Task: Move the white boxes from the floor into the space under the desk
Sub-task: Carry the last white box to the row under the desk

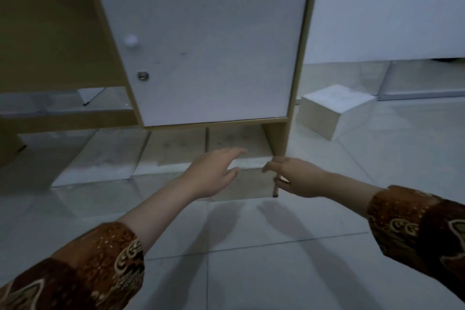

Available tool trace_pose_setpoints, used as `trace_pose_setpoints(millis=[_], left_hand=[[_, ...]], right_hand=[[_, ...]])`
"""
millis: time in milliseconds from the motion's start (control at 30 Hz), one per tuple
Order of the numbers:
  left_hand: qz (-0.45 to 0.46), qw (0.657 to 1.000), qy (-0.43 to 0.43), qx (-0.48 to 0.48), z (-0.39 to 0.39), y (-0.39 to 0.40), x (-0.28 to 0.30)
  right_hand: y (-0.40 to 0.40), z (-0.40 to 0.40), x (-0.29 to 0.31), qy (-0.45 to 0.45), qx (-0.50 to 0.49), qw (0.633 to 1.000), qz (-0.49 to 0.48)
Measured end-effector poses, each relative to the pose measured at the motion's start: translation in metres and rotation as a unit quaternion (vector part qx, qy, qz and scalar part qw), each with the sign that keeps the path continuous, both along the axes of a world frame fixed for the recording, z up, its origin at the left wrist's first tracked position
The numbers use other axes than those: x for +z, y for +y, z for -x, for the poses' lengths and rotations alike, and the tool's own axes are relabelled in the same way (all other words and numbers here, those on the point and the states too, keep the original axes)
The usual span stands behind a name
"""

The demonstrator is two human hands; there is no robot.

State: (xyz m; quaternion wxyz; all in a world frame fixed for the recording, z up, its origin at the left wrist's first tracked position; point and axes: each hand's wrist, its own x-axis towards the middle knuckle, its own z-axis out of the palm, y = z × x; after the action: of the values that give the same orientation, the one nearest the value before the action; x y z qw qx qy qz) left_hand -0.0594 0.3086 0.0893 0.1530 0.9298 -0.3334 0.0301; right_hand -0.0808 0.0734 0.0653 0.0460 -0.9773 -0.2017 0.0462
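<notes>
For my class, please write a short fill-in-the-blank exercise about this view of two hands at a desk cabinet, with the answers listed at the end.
1. The cabinet door on the desk is ____ in colour.
2. Both hands, the left hand and the right hand, reach toward a box lying ____ the cabinet.
3. Another white box sits on the floor to the ____ of the cabinet.
4. The round knob is ____ the keyhole.

Answers: white; under; right; above

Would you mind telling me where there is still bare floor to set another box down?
Bare tile lies in front of the hands, and right of the cabinet, around the lone white box. Under the cabinet it is crowded: boxes sit side by side.
</notes>
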Motion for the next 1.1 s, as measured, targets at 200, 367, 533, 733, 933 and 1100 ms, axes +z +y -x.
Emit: trace_pose_setpoints(millis=[200, 367, 533, 733, 933, 1100], left_hand=[[0.005, 0.999, -0.026, -0.046, 0.009, -0.101, -0.009], [0.031, 0.999, -0.021, -0.02, -0.002, -0.167, -0.022], [0.046, 0.998, -0.019, 0.032, -0.032, -0.222, -0.045], [0.034, 0.996, 0.023, 0.073, -0.076, -0.288, -0.066], [0.058, 0.992, 0.052, 0.103, -0.123, -0.346, -0.069], [0.069, 0.992, 0.051, 0.089, -0.158, -0.354, -0.086]], right_hand=[[-0.1, -0.009, -0.003, 0.099, -0.067, 0.991, 0.062], [-0.163, -0.038, -0.018, 0.082, -0.141, 0.986, 0.025], [-0.221, -0.09, -0.041, 0.057, -0.215, 0.97, -0.098], [-0.289, -0.154, -0.064, 0.014, -0.269, 0.954, -0.131], [-0.338, -0.217, -0.067, -0.001, -0.272, 0.953, -0.135], [-0.345, -0.262, -0.083, -0.007, -0.303, 0.948, -0.102]])
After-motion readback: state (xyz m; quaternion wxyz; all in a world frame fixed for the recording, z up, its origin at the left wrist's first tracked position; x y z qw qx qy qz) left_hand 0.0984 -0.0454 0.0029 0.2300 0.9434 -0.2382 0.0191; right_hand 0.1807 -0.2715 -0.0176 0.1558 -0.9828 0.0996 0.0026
